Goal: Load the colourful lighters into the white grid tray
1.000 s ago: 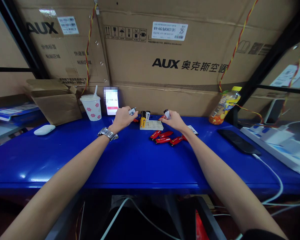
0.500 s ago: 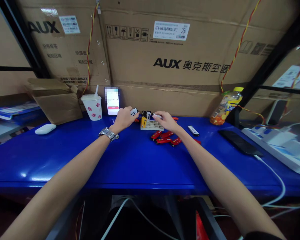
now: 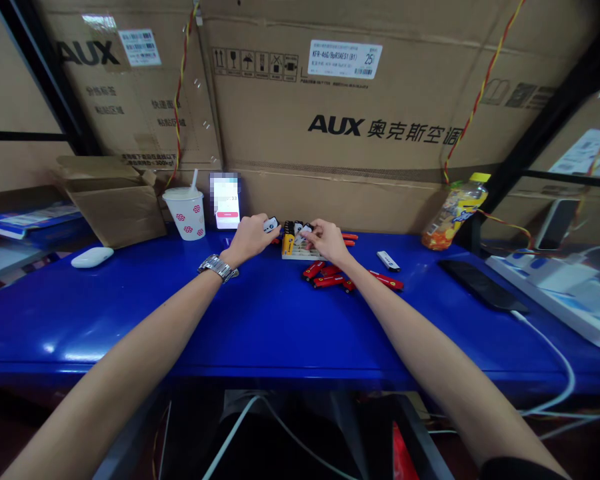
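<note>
My left hand (image 3: 250, 239) is closed around a white lighter (image 3: 271, 225) with a black end, just left of the tray. Pinched in the fingers of my right hand (image 3: 331, 241), another white lighter (image 3: 306, 229) is over the pale gridded tray (image 3: 300, 255). Yellow (image 3: 288, 245) and black lighters (image 3: 287, 228) stand upright at the tray's left side, with a white one beside them. My right hand covers part of the tray's right side. Several red lighters (image 3: 329, 281) lie in front of it, some under my right wrist.
A single white lighter (image 3: 389, 261) lies to the right, near a black phone (image 3: 480, 285) on a cable. A paper cup (image 3: 186, 217), a lit phone (image 3: 226, 203) and a white case (image 3: 92, 257) stand or lie left. At back right leans a bottle (image 3: 453, 213).
My right hand has brought its white lighter slightly left, over the tray beside the upright ones. My left hand stays almost in place with its lighter.
</note>
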